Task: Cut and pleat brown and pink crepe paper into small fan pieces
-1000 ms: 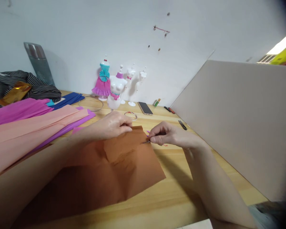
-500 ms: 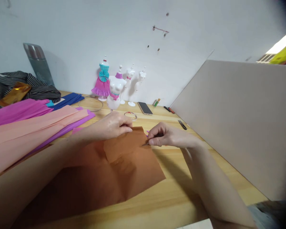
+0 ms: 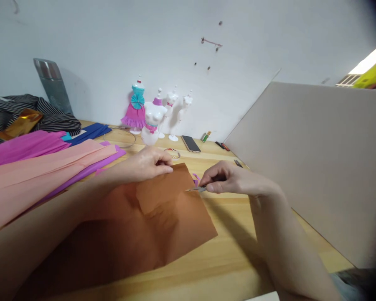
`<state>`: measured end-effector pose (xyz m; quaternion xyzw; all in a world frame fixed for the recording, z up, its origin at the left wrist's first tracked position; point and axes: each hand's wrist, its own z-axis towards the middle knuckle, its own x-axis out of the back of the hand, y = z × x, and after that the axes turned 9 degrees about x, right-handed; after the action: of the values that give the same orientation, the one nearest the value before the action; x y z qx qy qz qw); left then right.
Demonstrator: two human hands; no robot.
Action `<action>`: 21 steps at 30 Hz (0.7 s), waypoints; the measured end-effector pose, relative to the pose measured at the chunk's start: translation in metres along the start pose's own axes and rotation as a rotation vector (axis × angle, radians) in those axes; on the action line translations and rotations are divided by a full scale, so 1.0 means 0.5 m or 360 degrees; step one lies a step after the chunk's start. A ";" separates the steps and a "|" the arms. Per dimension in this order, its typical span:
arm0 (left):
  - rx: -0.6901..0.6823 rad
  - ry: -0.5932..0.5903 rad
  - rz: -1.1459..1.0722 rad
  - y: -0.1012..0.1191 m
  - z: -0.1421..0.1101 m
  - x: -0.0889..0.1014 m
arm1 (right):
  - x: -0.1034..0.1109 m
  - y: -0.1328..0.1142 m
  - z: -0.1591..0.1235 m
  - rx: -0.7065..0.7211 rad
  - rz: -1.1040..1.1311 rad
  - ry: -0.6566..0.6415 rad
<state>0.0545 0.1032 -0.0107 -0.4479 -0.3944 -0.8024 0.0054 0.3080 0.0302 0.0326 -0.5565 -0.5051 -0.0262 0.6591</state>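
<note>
A large sheet of thin brown cloth (image 3: 188,221) lies across the front of the table, with its upper part folded over. My left hand (image 3: 148,164) is closed on the top edge of that folded part, fingertips pinching it. To the right, my right hand (image 3: 224,179) grips small scissors (image 3: 198,189), whose handles the fingers mostly cover. Their blades point left and reach over the right edge of the brown cloth, near a slit or fold. Just behind the blades sits a small purple scrap (image 3: 195,179).
Folded peach cloth (image 3: 50,167) and magenta cloth (image 3: 28,146) lie at left, with a bottle (image 3: 53,85) behind. Small white mannequins (image 3: 153,115) stand by the wall. A phone (image 3: 191,144), a bracelet (image 3: 172,154) and dark snips (image 3: 237,163) lie farther back. A white panel (image 3: 307,159) borders the right.
My right hand has moved slightly right, pulling the scissors back, so more of the blades shows. My left hand stays on the brown cloth, whose top edge has lifted a little.
</note>
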 end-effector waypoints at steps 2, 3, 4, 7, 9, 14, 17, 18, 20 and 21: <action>0.0037 -0.0020 -0.0116 -0.005 0.002 -0.002 | 0.012 -0.006 -0.021 0.0131 -0.0199 0.0001; 0.0054 -0.0028 -0.0178 -0.007 0.003 -0.003 | 0.017 -0.008 -0.030 0.0228 -0.0298 0.0034; 0.0065 -0.0034 -0.0234 -0.008 0.004 -0.004 | 0.019 -0.010 -0.037 0.0345 -0.0392 0.0119; 0.0118 -0.0033 -0.0340 -0.004 0.004 -0.009 | 0.013 -0.012 -0.042 0.0790 -0.0680 0.0491; 0.0149 -0.0031 -0.0359 0.001 0.004 -0.011 | 0.001 -0.013 -0.032 0.1032 -0.0843 0.0643; 0.0155 -0.0036 -0.0375 0.001 0.002 -0.017 | -0.030 -0.030 -0.016 0.1189 -0.1180 0.0586; 0.0115 -0.0034 -0.0371 -0.007 0.002 -0.021 | -0.038 -0.045 -0.024 0.1086 -0.1366 0.0518; 0.0107 -0.0021 -0.0359 -0.010 0.002 -0.021 | -0.040 -0.049 -0.027 0.1043 -0.1421 0.0496; 0.0098 0.0017 -0.0341 -0.012 0.003 -0.023 | -0.042 -0.053 -0.031 0.0977 -0.1517 0.0465; 0.0094 0.0032 -0.0336 -0.013 0.003 -0.023 | -0.043 -0.054 -0.031 0.0959 -0.1556 0.0460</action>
<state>0.0603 0.1046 -0.0228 -0.3955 -0.4627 -0.7910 -0.0619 0.2914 -0.0030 0.0387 -0.0383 -0.5933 -0.2578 0.7616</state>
